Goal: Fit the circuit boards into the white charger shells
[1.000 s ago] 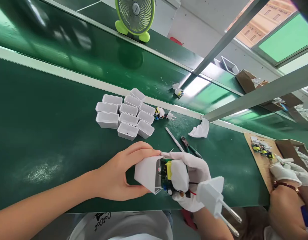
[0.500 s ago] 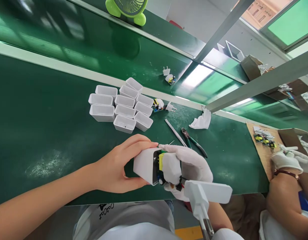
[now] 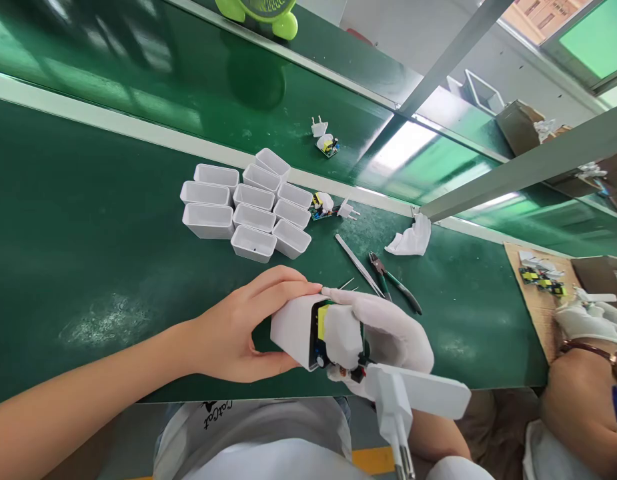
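Note:
My bare left hand (image 3: pixel 248 327) is closed around a white plastic charger housing (image 3: pixel 292 328), its open end facing right. In my gloved right hand (image 3: pixel 395 333) is a circuit board (image 3: pixel 321 333) with a yellow transformer and a white lump on top; the board's left end sits inside the housing's mouth. By thin wires, a white plug piece (image 3: pixel 395 400) with metal pins and a flat plate hangs from the board below that hand. The glove hides part of the board's right side.
Several empty white housings (image 3: pixel 253 219) stand beyond my hands, beside another board (image 3: pixel 323 203) with a plug. Tweezers (image 3: pixel 358 265), cutting pliers (image 3: pixel 394 280) and a white cloth-like piece (image 3: pixel 411 237) lie to the right. A co-worker's gloved hands (image 3: pixel 585 320) are at far right.
The board sits slightly deeper in the housing than before. The plug piece has swung a little downward. The whole view has shifted slightly.

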The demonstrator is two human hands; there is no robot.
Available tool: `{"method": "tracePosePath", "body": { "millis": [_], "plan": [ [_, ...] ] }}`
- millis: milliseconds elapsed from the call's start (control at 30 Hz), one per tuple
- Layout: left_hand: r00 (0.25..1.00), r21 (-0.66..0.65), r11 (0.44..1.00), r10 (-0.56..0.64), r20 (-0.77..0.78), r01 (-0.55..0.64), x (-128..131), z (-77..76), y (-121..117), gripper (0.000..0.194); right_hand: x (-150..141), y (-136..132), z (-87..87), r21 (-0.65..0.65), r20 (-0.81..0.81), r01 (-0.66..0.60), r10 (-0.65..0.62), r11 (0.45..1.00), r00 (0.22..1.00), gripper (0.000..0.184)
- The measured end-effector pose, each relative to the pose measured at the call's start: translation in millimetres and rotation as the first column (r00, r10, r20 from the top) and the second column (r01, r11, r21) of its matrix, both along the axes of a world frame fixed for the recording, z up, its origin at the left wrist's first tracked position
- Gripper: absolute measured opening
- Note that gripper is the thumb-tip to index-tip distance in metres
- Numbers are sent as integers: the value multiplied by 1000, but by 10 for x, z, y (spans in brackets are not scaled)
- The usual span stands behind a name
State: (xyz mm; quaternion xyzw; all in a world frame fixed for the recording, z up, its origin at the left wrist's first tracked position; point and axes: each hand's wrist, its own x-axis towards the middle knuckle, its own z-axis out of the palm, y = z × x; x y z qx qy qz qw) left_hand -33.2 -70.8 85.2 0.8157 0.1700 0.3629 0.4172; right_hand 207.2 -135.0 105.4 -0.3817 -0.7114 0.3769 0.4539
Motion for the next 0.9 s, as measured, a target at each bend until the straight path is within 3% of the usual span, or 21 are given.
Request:
{"method": "tracePosePath", "body": {
  "millis": [333,533,700,900],
  "plan": [
    [1000,47,999,-18,17,17,2,8,24,66,45,-6,-8,7,109,-45,44,999,993,89],
    [999,58,998,-22,32,20,2,15,25,67,2,-39,3,30,55,-20,18,999,998,78],
    [999,54,998,-25,30,23,4,16,25,66,-42,-84,51,-24,23,38,-38,999,999,74],
    [997,74,997,-10,74,4,21,-17,32,65,-26,-18,46,39,71,-18,15,999,997,71]
  ]
}}
